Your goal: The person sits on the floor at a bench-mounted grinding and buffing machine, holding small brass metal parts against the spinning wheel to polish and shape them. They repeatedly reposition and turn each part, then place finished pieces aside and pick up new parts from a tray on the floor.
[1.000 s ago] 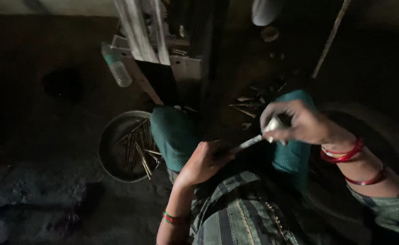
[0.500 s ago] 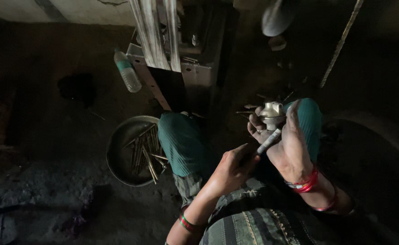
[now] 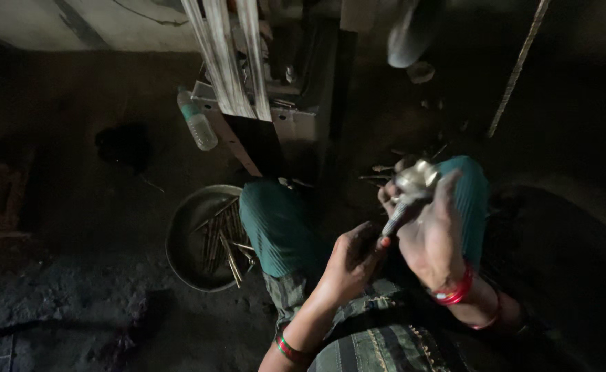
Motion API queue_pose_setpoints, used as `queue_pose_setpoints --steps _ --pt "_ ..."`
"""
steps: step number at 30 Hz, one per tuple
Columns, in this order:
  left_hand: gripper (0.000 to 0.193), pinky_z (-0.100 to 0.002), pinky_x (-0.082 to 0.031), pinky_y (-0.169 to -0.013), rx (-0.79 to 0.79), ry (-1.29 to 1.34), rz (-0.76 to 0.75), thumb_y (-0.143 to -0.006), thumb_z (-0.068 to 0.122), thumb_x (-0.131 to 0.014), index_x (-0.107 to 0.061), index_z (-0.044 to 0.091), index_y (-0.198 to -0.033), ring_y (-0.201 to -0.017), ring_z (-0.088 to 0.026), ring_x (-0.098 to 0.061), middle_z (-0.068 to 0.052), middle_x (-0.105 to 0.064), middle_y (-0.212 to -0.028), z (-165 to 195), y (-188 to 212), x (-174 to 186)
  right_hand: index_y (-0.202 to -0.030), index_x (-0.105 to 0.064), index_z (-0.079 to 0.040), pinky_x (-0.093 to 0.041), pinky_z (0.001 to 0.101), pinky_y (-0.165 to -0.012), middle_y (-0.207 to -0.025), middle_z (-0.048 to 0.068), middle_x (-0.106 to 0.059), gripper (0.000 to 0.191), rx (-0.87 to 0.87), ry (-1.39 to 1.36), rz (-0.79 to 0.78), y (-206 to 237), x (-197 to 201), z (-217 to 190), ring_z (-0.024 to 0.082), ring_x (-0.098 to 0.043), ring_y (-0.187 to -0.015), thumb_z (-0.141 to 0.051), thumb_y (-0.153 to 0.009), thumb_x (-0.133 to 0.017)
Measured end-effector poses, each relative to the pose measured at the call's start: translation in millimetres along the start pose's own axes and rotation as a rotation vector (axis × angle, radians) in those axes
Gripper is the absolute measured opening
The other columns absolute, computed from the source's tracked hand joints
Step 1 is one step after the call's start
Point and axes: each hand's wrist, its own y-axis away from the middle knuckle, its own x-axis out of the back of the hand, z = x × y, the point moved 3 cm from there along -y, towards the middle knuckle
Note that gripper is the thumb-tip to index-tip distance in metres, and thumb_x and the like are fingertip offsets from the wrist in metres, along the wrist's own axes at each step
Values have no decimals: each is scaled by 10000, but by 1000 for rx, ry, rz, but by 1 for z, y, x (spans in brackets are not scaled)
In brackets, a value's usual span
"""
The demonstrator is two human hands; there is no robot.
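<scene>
**A:** What do you have from the head view, biggest things first?

**B:** I see the dim floor (image 3: 76, 207) spreading out to the left of both hands; beyond the hands, further from the body, a wooden frame with pale threads (image 3: 227, 55) rises out of the top of the picture; down on the floor to the left of the left hand, past the knee in teal cloth (image 3: 275, 227), sits a round metal basin (image 3: 182, 238) with thin sticks (image 3: 224, 241) lying in it; a clear plastic bottle (image 3: 196, 124) lies tilted beside the foot of the frame, well apart from either hand.

**A:** And the hands?

**B:** I read the right hand (image 3: 430, 241) as closed around a slim metal tool (image 3: 396, 220), palm towards the camera, red bangles (image 3: 454, 293) at the wrist; just above its fingers a small pale metal piece (image 3: 416, 178) shows, sitting at the tool's upper end; whether the fingers also pinch that piece I cannot tell; the left hand (image 3: 351, 258) is curled, its fingertips touching the tool's lower end, just beside the right palm; a striped bangle (image 3: 288, 348) circles that wrist.
</scene>
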Motion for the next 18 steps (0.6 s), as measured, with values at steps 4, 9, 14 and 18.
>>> queue_pose_setpoints --steps 4,9,14,18 --pt "313 -239 -527 -846 -214 138 68 -989 155 -719 -558 -16 -1197 -975 -91 -614 -61 -694 -1027 11 -11 3 -1311 -633 4 -493 359 -730 -1143 183 -662 495 -48 152 -28 16 9 16 216 -608 -950 -434 -1109 -521" --pt "908 -319 -554 -950 -486 23 235 -685 151 -940 -354 5 -1362 -1144 -165 -631 -82 -614 -1256 56 -12 16 -1379 -549 -34 -516 408 -1095 -1395 209 -600 369 745 1169 -399 23 -6 -11 333 -553 -1357 -131 -1029 -608" --pt "696 -351 -599 -934 -538 -287 118 -677 106 -949 -601 37 -1275 -1127 -241 -692 -127 -692 -1219 81 -18 38 -1428 -455 -74 -559 331 -1040 -1529 124 -453 582 512 935 -516 -9 -15 -64 258 -588 -1300 -131 -903 -699" --pt "567 -356 -591 -958 -510 -357 136 -782 133 -853 -601 40 -1281 -1070 -276 -712 -140 -690 -1164 52 -32 48 -1320 -637 -198 -580 344 -990 -1325 34 -661 490 155 1971 -853 -32 -6 -74 168 -681 -1213 -146 -843 -739"
